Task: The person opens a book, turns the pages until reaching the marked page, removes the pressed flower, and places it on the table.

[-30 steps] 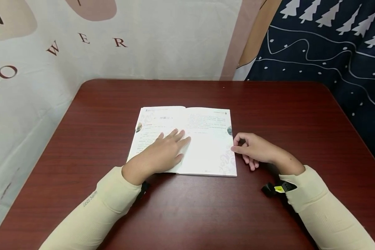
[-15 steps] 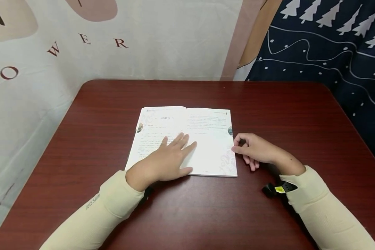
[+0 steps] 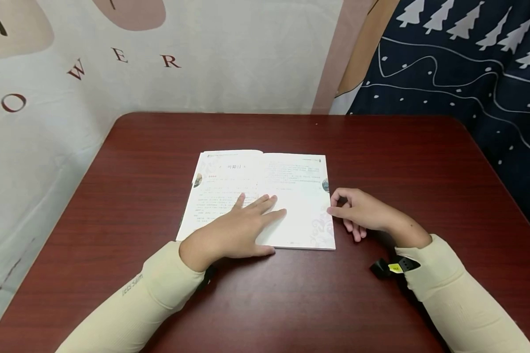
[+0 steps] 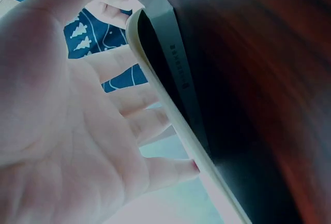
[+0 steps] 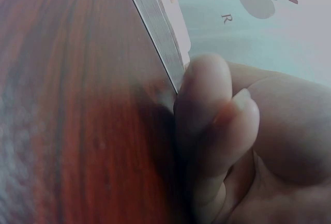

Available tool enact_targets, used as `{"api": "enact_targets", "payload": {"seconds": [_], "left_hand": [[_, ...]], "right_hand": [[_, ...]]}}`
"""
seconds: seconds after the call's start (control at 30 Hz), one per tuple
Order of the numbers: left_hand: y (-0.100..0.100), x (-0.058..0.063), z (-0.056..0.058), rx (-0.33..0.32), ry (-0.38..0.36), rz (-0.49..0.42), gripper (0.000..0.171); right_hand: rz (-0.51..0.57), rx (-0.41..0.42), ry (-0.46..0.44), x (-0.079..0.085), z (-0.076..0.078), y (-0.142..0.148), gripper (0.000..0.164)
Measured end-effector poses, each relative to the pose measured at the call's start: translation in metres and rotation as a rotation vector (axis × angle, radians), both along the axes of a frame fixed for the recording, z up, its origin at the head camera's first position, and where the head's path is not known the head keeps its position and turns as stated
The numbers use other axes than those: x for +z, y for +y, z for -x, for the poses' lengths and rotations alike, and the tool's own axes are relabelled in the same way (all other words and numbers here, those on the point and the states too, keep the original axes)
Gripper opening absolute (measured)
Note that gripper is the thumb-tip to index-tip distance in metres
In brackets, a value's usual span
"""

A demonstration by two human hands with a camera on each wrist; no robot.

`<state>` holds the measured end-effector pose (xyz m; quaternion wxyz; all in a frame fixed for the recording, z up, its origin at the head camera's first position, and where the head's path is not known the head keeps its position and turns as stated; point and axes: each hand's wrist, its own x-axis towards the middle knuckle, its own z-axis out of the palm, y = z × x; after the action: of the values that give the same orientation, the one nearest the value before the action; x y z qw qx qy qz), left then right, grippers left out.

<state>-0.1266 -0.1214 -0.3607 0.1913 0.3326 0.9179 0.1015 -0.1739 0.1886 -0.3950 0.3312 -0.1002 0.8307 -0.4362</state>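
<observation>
An open book (image 3: 300,215) with white printed pages lies flat on the brown table. My left hand (image 3: 238,230) rests spread over the lower part of the left page and across the middle fold, fingers straight. From below, the left wrist view shows its palm (image 4: 67,125) and the fingers reaching over the book's near edge (image 4: 191,144). At the right margin, my right hand (image 3: 357,211) pinches the book's edge between thumb and curled forefinger, its other fingers hanging beside the book. In the right wrist view, curled fingertips (image 5: 207,89) meet the page block (image 5: 155,22); the exact grip is partly hidden.
The dark red-brown table (image 3: 265,294) extends around the book on every side. Behind it hang a pale cloth with letters (image 3: 247,59) and a navy cloth with white trees (image 3: 446,73). A black wrist device (image 3: 393,267) sits under the right sleeve.
My left hand has slid right and toward me over the pages, uncovering more of the left page's text. My right hand has stayed at the book's right edge.
</observation>
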Motion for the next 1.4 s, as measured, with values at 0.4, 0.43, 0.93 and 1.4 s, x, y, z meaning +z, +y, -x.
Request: {"api": "enact_targets", "payload": {"seconds": [0.4,0.43,0.93,1.4], "left_hand": [[0.0012,-0.0019,0.0018,-0.019,0.030,0.006,0.072],[0.0010,-0.0020,0.0019,-0.020,0.031,0.006,0.072],[-0.0016,-0.0022,0.0010,-0.033,0.025,-0.007,0.064],[-0.0025,-0.0014,0.0028,-0.050,0.018,-0.028,0.058]], "right_hand": [[-0.001,0.001,0.016,-0.0027,-0.0001,0.0018,0.022],[0.000,0.002,0.015,-0.0029,-0.0001,0.0018,0.022],[0.031,0.007,0.001,-0.0032,0.0000,0.0023,0.023],[0.042,0.007,-0.007,-0.0026,0.0000,0.0024,0.026]]}}
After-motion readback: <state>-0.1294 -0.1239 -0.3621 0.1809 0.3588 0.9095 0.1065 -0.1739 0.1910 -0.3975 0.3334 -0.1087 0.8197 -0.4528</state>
